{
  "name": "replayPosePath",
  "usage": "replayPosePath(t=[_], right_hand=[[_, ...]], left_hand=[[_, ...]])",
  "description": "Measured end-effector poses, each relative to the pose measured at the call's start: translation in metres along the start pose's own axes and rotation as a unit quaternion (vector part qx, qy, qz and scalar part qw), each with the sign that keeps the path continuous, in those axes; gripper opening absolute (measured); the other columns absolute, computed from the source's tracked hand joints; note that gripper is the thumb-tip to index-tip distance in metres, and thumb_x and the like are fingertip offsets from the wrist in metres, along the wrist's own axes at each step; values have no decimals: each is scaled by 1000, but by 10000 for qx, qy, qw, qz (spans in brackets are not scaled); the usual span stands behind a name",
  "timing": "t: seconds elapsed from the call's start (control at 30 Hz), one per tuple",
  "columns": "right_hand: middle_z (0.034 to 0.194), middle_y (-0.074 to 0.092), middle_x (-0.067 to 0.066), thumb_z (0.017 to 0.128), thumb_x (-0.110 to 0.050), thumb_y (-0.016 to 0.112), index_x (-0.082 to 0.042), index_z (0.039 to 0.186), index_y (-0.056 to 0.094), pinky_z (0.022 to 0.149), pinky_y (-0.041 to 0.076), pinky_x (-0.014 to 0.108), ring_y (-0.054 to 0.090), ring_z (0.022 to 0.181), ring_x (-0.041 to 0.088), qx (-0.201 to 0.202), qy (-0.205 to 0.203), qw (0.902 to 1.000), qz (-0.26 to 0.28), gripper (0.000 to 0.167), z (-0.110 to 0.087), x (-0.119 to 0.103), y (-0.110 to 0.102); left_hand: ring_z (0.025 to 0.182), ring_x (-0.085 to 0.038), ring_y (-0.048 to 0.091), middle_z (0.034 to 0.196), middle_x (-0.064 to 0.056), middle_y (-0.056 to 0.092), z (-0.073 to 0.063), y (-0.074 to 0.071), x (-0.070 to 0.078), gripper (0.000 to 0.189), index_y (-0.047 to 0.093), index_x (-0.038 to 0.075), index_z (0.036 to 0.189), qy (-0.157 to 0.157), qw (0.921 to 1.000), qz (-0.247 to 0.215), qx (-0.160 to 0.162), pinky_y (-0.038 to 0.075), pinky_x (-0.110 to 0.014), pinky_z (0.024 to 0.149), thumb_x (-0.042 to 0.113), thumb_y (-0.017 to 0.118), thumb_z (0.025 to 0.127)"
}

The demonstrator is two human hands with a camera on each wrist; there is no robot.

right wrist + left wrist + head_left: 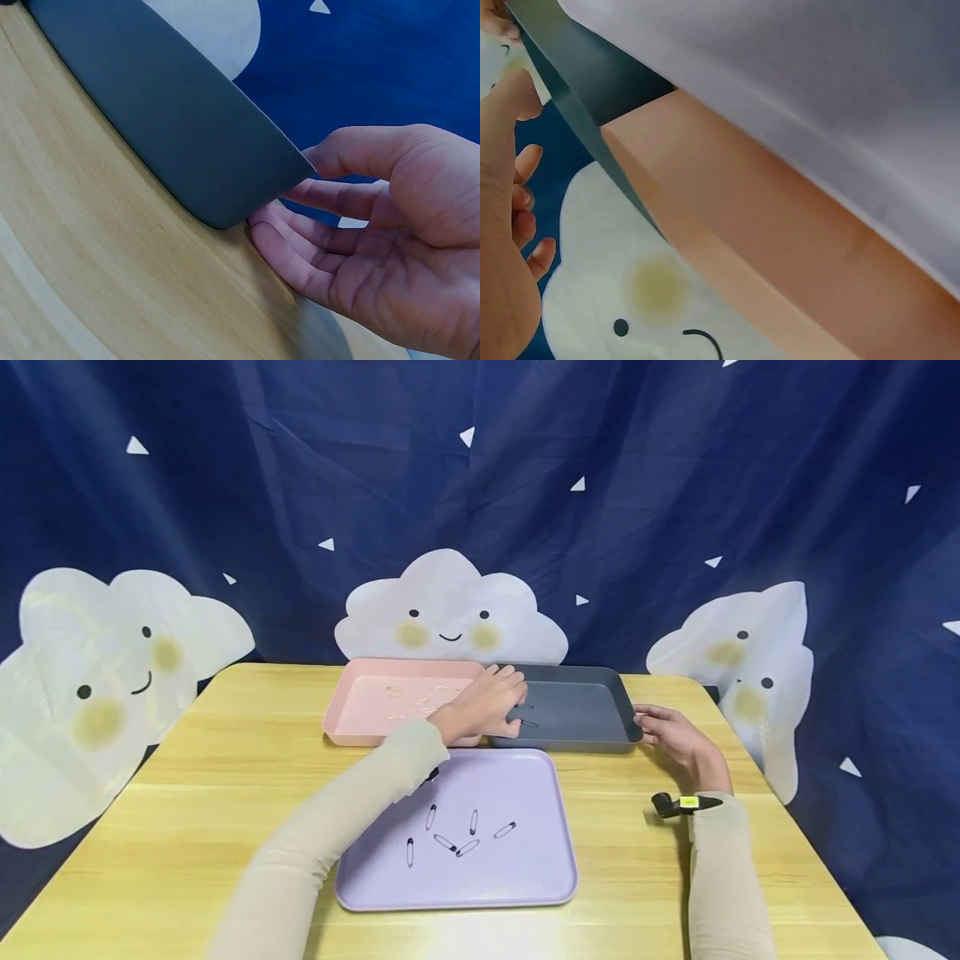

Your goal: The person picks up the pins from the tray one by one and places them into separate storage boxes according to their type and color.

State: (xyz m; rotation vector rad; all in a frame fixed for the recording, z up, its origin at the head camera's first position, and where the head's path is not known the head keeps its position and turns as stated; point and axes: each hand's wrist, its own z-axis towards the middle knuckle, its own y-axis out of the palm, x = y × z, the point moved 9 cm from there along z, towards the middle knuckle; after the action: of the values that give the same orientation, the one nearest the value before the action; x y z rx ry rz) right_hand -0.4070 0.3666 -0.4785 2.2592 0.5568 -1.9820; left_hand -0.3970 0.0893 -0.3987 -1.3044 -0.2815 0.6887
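Observation:
My left hand (487,702) is over the seam where the pink tray (335,714) meets the dark grey tray (577,747). In the left wrist view its fingers (525,196) are loosely bent, apart from the thumb, with nothing seen between them. Two dark safety pins (528,723) lie in the grey tray beside that hand. At the grey tray's right end, my right hand (678,739) touches the outer wall near the corner; its relaxed fingers (289,255) show no grip. Several gold safety pins (395,692) lie in the pink tray, some hidden by the left arm.
Nearer to me, a purple tray (457,893) holds several black-headed safety pins (474,822). The left sleeve (337,827) crosses its left side. Everything stands on a wooden table (187,793), with a dark blue cloud-print curtain (405,460) behind its far edge.

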Motion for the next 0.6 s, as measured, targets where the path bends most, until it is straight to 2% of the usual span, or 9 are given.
replayPosePath(t=[0.13,0.33,0.5,0.6], right_hand=[[106,62,-15,107,-10,45,21,152,17,84,53,15,64,93,-4,-5,28,10000,11,61,-1,1,0],[105,62,-14,107,-10,44,21,152,17,83,54,16,64,93,-3,-18,34,10000,52,61,0,1,1],[106,64,-14,107,-11,45,21,151,18,84,54,16,65,94,-3,-26,9,10000,68,60,0,1,0],[105,66,-15,107,-11,45,22,151,19,83,54,16,66,94,-3,-1,4,10000,77,60,1,1,-1]], left_hand=[[90,-21,49,97,-1,59,-9,-11,10,31,68,10,98,178,9998,-75,85,40,-34,79,37,71,84],[94,-20,51,98,0,60,-27,-23,32,30,66,14,98,656,9975,230,85,41,-34,81,40,65,84],[95,-19,51,97,1,60,-42,-26,52,30,65,15,98,1067,9935,386,125,41,-33,81,41,65,84],[96,-18,52,98,2,60,-50,-26,63,30,65,15,99,1237,9917,327,107,42,-33,81,41,67,84]])
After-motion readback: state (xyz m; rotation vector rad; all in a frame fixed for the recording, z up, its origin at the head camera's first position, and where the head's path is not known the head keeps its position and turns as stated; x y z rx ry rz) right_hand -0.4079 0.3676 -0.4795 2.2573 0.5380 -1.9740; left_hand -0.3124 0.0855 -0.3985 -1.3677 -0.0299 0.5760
